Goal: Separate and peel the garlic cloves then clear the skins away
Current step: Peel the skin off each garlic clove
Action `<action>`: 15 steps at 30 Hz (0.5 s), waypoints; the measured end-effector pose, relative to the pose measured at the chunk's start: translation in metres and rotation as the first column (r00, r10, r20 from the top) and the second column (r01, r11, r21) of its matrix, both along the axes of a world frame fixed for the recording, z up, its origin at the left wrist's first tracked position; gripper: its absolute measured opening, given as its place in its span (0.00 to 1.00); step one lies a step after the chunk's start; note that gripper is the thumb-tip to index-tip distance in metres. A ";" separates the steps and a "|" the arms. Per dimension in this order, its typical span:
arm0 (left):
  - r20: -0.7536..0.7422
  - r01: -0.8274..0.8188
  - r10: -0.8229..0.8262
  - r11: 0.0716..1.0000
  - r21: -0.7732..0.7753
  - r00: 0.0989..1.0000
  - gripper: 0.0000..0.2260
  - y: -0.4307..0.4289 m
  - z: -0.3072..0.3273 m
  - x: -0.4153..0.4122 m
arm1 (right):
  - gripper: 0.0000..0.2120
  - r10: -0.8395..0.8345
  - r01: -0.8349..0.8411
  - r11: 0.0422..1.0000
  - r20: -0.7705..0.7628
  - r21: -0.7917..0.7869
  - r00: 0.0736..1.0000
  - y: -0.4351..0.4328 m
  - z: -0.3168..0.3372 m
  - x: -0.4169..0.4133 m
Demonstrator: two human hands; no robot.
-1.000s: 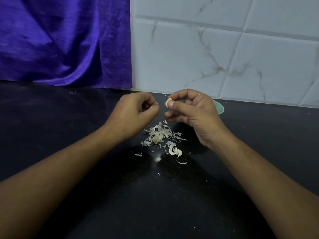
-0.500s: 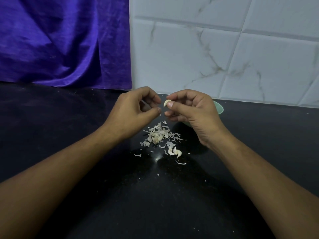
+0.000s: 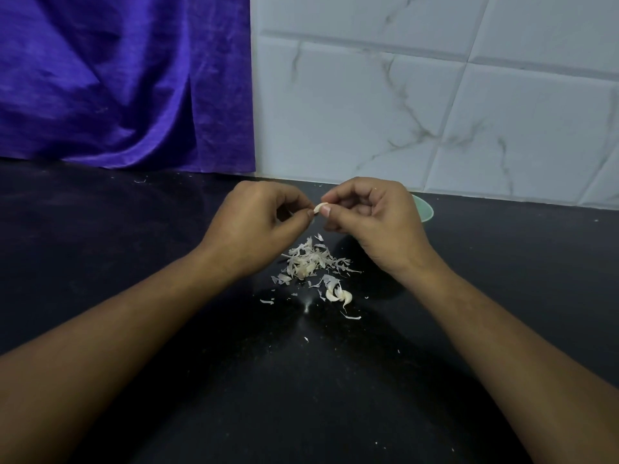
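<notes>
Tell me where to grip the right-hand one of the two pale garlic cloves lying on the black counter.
Probably pinch the right-hand pale curved garlic clove across its plump middle, from above. It lies flat on the black counter, and the other clove touches its left side, so approach from its free right side.

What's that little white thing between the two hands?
A garlic clove. The right hand pinches it, and the left hand pinches its other end, as the head view shows.

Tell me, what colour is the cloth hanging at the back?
The cloth is purple; the head view shows it.
</notes>
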State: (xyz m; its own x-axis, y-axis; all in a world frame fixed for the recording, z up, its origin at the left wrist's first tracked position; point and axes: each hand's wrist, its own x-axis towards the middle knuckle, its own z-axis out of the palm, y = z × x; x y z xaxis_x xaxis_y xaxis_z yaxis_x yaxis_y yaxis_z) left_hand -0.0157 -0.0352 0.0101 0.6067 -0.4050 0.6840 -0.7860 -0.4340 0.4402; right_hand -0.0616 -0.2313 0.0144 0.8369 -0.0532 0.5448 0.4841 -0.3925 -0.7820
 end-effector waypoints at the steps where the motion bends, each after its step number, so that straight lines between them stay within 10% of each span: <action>1: 0.009 -0.014 0.014 1.000 0.024 1.000 0.10 0.001 0.000 0.000 | 0.03 -0.018 0.018 0.999 0.015 -0.047 1.000 0.000 -0.001 0.000; 15: 0.177 -0.075 0.034 0.970 0.229 0.984 0.10 0.002 0.007 -0.005 | 0.03 -0.028 0.027 0.999 -0.041 -0.037 0.999 0.000 -0.002 0.003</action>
